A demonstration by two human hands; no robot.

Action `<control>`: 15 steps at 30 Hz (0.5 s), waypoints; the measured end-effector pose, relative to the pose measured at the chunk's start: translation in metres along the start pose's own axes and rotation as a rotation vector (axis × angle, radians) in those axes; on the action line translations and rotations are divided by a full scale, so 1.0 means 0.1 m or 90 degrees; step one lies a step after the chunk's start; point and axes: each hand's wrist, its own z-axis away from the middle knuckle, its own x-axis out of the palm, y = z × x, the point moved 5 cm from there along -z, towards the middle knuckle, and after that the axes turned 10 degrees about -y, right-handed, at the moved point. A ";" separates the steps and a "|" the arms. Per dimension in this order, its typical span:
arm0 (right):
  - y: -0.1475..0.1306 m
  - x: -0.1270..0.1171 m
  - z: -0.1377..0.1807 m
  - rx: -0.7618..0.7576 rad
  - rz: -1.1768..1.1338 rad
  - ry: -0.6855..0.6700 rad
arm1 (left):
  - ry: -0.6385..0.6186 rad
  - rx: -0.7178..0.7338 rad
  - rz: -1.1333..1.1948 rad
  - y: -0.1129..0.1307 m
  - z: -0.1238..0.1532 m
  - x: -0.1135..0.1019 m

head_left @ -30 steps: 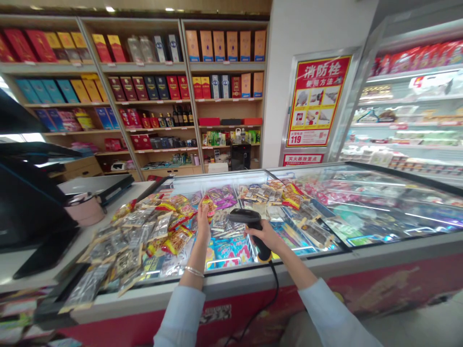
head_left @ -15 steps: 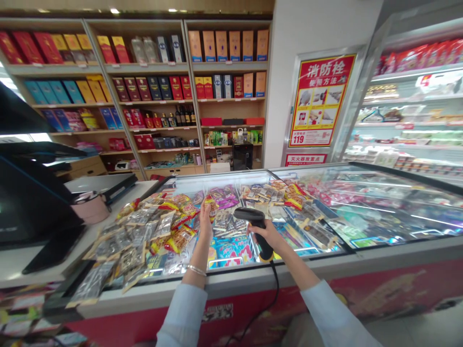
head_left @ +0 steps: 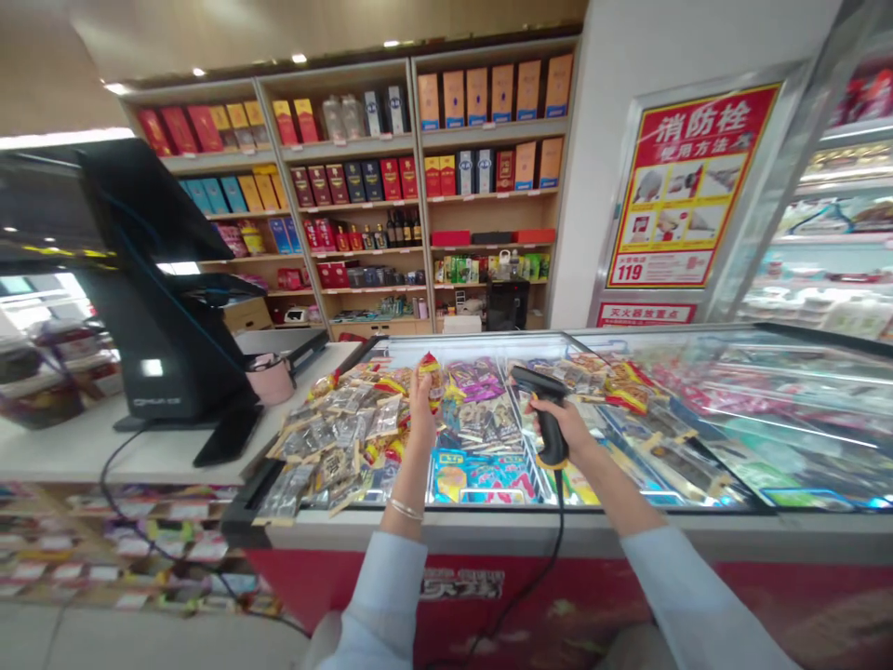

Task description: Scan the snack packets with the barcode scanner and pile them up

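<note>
My left hand (head_left: 421,417) is closed around a red and yellow snack packet (head_left: 433,380), held upright above the glass top of a chest freezer (head_left: 628,523). Off to the right, my right hand (head_left: 572,430) grips a black barcode scanner (head_left: 553,437) by its handle, and a cable hangs from the base of the handle. The scanner's head points left, toward the packet, with a gap between them. Clear-fronted snack packets (head_left: 341,433) lie piled on the freezer, left of my left hand. More packets (head_left: 628,383) rest on the glass beyond the scanner.
At left a counter (head_left: 181,454) carries a black checkout terminal (head_left: 160,372) and a pink cup (head_left: 271,381). Shelves of boxed goods (head_left: 359,181) stand behind the freezer. A red fire-hydrant notice (head_left: 690,195) hangs on the wall. The scanner's cable (head_left: 551,558) crosses the freezer's front.
The view has turned left, so the scene sits further right and more of the terminal shows. The packet in my left hand shows more plainly. My right hand still holds the scanner.
</note>
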 end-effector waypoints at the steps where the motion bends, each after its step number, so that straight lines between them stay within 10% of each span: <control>1: 0.00 0.10 -0.04 -0.006 -0.009 -0.011 | 0.009 0.052 -0.021 0.16 0.00 -0.11; 8: 0.32 0.79 -0.26 0.055 -0.099 -0.074 | 0.059 0.143 -0.319 0.92 -0.12 -0.91; 15: 0.88 1.16 -0.44 0.104 -0.264 -0.109 | 0.201 0.040 -0.609 0.92 -0.42 -1.54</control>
